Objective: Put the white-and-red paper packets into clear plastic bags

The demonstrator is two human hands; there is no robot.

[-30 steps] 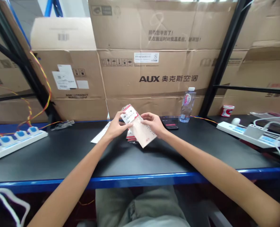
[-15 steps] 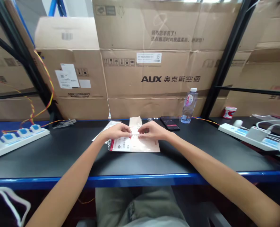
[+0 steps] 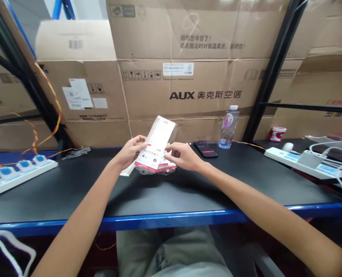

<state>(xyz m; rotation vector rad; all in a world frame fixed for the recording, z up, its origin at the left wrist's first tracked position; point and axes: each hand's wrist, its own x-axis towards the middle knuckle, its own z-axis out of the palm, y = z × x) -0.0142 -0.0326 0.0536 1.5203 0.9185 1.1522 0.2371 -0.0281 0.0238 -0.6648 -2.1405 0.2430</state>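
A long, narrow printed packet [image 3: 157, 144] with a red-trimmed lower end and a large "4" on its face stands tilted upward above the work surface, its top leaning away from the person. The left hand [image 3: 129, 153] is closed around the packet's lower part, with the fingers wrapped behind it and the thumb along its side. The right hand [image 3: 184, 156] is just to the right, its fingertips [image 3: 167, 147] curled inward at the packet's lower right edge and over a small stack of similar red-edged packets [image 3: 165, 167]. Whether these fingers clamp the packet or the stack cannot be determined. The two hands are close together but not touching.

The stack lies on a black workbench [image 3: 87, 192] with a blue front edge, and a white paper sheet [image 3: 127, 171] projects from beneath the left side of the stack. Farther right on the bench are a black smartphone [image 3: 206, 149], a clear water bottle [image 3: 228, 127], and a white power strip [image 3: 306, 163]. A second white power strip [image 3: 20, 169] with blue switches sits at the bench's left end. Behind the bench, large cardboard cartons [image 3: 205, 94] marked "AUX" are stacked against a black upright [image 3: 271, 73].
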